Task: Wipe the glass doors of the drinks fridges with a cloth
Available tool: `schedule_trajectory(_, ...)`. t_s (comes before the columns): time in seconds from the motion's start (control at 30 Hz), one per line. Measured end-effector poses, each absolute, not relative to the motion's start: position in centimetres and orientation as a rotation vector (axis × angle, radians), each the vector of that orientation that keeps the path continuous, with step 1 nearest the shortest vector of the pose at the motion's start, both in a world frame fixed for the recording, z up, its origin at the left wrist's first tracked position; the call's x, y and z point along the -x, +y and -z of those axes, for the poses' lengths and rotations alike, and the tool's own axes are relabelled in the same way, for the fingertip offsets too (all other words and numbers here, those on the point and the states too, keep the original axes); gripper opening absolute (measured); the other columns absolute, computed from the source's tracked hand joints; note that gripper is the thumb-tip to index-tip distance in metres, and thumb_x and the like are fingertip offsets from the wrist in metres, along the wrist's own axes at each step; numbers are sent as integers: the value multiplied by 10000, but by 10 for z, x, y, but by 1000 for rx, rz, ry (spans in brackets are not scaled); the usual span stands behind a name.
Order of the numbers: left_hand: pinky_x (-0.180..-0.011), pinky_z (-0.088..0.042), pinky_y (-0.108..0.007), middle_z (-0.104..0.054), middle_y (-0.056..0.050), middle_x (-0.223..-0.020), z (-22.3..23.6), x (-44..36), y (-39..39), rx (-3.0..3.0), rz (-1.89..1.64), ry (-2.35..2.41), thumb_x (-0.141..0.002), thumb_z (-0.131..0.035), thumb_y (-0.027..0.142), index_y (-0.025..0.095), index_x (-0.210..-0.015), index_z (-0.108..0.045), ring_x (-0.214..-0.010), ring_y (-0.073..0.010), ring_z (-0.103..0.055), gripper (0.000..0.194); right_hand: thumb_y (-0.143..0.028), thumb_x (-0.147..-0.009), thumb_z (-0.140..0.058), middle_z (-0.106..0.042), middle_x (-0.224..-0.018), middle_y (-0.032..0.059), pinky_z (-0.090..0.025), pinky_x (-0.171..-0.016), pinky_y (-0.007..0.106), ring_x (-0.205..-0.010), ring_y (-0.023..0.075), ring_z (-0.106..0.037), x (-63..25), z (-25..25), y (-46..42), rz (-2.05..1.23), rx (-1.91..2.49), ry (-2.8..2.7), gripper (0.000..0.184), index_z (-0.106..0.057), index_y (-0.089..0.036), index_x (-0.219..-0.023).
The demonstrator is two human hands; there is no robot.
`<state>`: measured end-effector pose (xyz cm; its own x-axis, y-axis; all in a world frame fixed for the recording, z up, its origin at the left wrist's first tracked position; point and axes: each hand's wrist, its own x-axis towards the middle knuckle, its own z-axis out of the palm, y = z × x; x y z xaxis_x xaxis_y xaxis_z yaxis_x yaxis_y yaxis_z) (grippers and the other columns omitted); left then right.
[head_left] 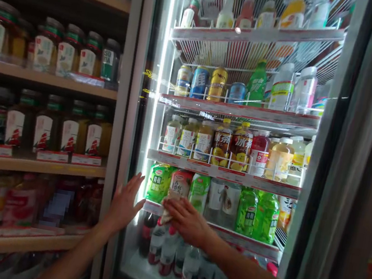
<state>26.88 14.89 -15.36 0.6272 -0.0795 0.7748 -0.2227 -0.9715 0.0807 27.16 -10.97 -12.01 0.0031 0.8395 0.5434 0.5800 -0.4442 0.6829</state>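
My right hand (184, 215) presses a pale cloth (167, 210) to the glass door (170, 232) of a lit drinks cooler, in front of the lower shelf of bottles. The fingers lie over the cloth and hide part of it. To the left, my left hand (126, 203) is raised with fingers spread, by the door's left edge; whether it touches the glass I cannot tell. Behind the glass near the cloth stand a green bottle (159, 183) and a red-labelled bottle (181, 180).
Cooler shelves (226, 172) hold bottles and cans, with small clear bottles (190, 269) at the bottom. On the left, wooden shelves (32, 163) carry rows of bottles. A metal frame post (124, 100) separates the two, and another metal frame (351, 153) stands at the right.
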Motion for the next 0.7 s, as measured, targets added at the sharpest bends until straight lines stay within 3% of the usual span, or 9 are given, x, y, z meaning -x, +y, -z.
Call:
schedule_trajectory(0.2, -1050, -243, -578, -175, -209, -1492, 142, -268, 154, -2736, -1141, 143, -816, -461, 311, 77, -1402, -229, -1380, -314, -190, 672, -165, -861, -479, -289, -1484, 41, -161, -1122, 513, -1388, 224, -209, -285, 68, -82, -1792, -2349, 1037, 380, -524, -274, -1222)
schedule_trajectory(0.4, -1096, -179, -544, -210, -158, -1493, 169, -261, 163, -2878, -1275, -86, -785, -451, 197, 115, -1395, -269, -1387, -269, -186, 641, -219, -840, -526, -334, -1465, 6, -216, -1134, 401, -1345, 183, -310, -287, 130, -55, -1369, -2092, 1510, 360, -545, -265, -1197)
schedule_trajectory(0.57, -1104, -204, -514, -248, -135, -1483, 187, -256, 167, -2905, -1268, -190, -779, -422, 177, 137, -1389, -288, -1372, -247, -242, 626, -180, -860, -483, -279, -1488, 27, -242, -1105, 480, -1372, 230, -252, -294, 102, -35, -1653, -2324, 1196, 408, -488, -282, -1255)
schedule_trajectory(0.7, -1097, -201, -533, -247, -159, -1481, 192, -257, 178, -2834, -1320, -53, -786, -406, 196, 105, -1393, -263, -1368, -266, -248, 630, -191, -859, -484, -284, -1488, 23, -280, -1100, 435, -1363, 216, -273, -291, 129, -27, -1504, -2241, 1331, 387, -509, -264, -1238)
